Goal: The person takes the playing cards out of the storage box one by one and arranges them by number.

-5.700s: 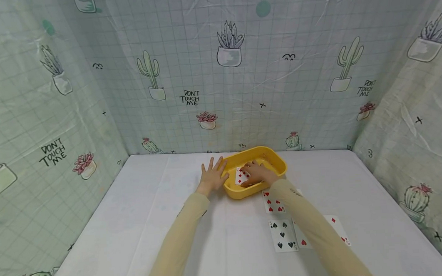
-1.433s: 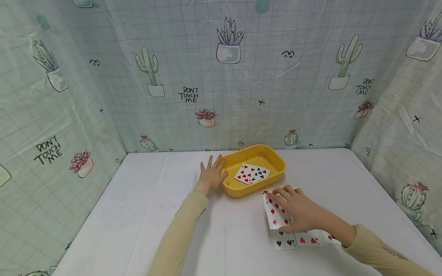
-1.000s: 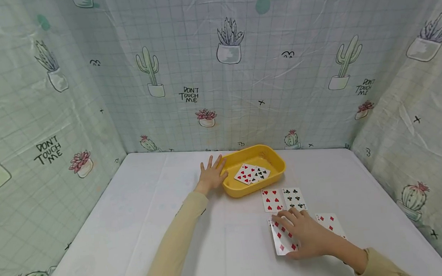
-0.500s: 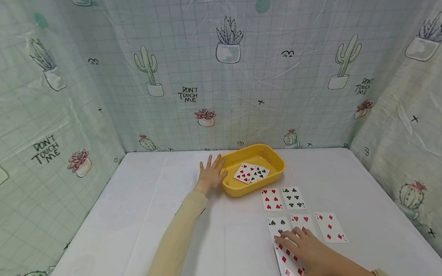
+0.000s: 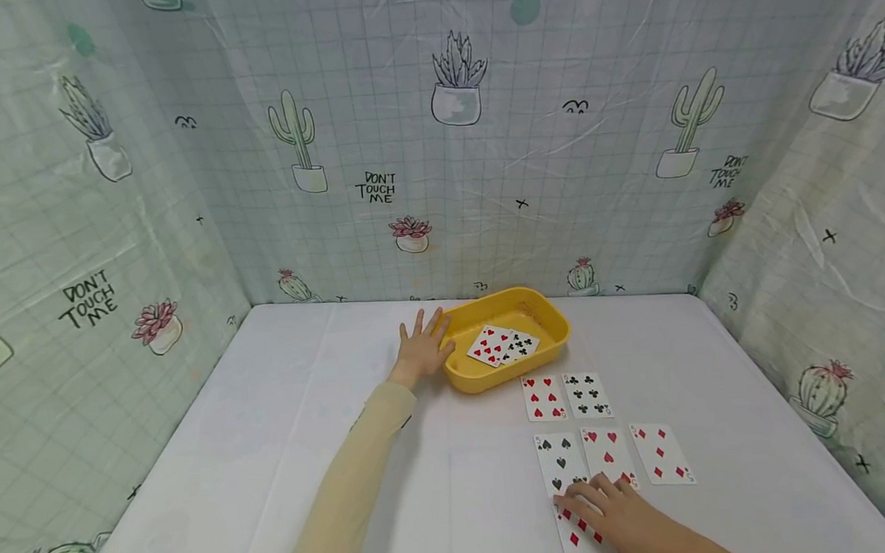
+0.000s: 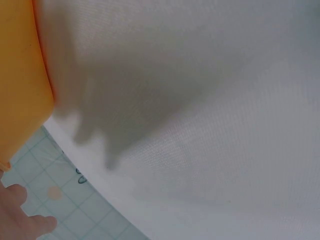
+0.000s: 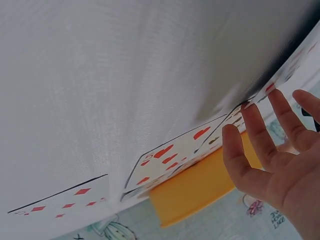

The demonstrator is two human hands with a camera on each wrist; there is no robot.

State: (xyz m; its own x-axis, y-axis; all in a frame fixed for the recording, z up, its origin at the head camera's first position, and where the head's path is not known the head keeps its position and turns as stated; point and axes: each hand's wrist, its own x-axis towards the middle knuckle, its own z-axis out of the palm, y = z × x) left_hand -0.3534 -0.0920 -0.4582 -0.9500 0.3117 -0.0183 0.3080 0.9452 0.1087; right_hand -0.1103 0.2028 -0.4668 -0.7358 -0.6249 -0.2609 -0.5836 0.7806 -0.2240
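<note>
My right hand (image 5: 624,522) holds a diamonds playing card (image 5: 582,543) low at the front, its fingertips at the card's upper edge. This card slightly overlaps the bottom of the five of spades (image 5: 560,458); my thumb is hidden. Beside the spades lie the five of hearts (image 5: 603,448) and the five of diamonds (image 5: 662,455). With fingers spread straight, my left hand (image 5: 419,350) touches the left rim of a yellow tray (image 5: 496,380). Inside the tray are a hearts card (image 5: 489,345) and a clubs card (image 5: 521,345), partly overlapping.
Just in front of the tray, the six of hearts (image 5: 544,399) and the six of clubs (image 5: 588,396) lie side by side. The white table (image 5: 348,482) ends at a cactus-printed cloth (image 5: 359,256) hung at its back and sides.
My right hand has left the tray and carried the diamonds card down across the rows to the front, uncovering the five of spades and five of hearts. My left hand stays at the rim.
</note>
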